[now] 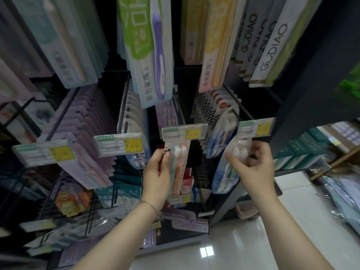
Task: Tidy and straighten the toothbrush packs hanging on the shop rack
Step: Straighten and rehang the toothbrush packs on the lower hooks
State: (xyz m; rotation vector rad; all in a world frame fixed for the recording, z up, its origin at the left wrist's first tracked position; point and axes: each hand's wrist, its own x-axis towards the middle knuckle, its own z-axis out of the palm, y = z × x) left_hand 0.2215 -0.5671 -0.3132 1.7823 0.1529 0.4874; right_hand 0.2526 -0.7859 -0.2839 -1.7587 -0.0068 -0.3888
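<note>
The twin toothbrush pack [178,168] with one blue and one orange brush hangs just under the middle price tag [182,132], and my left hand [156,172] grips it along its left edge, thumb on the front of the clear blister and the rest of my fingers behind it. The pack sits close to upright, its lower end reaching down past my palm. To its right, a second pack [227,172] with pale brush heads at the top and blue and green handles below leans with its foot swung toward the left. My right hand [253,164] is closed around the top of that one, fingers curled over the blister right beneath the right price tag [256,129]. Behind it another pack of the same kind [220,137] hangs on the same peg, tilted the same way.

Further left, a row of lilac packs [81,133] runs back along its peg behind a tag with a yellow patch [43,152], and a row of clear packs [132,115] fills the next peg. Overhead hang a green and purple pack [148,49], a yellow one [218,41] and white GUDIAO boxes [272,47]. A thin bracelet [150,204] circles my left wrist. The glossy tiled floor [243,240] shows at lower right
</note>
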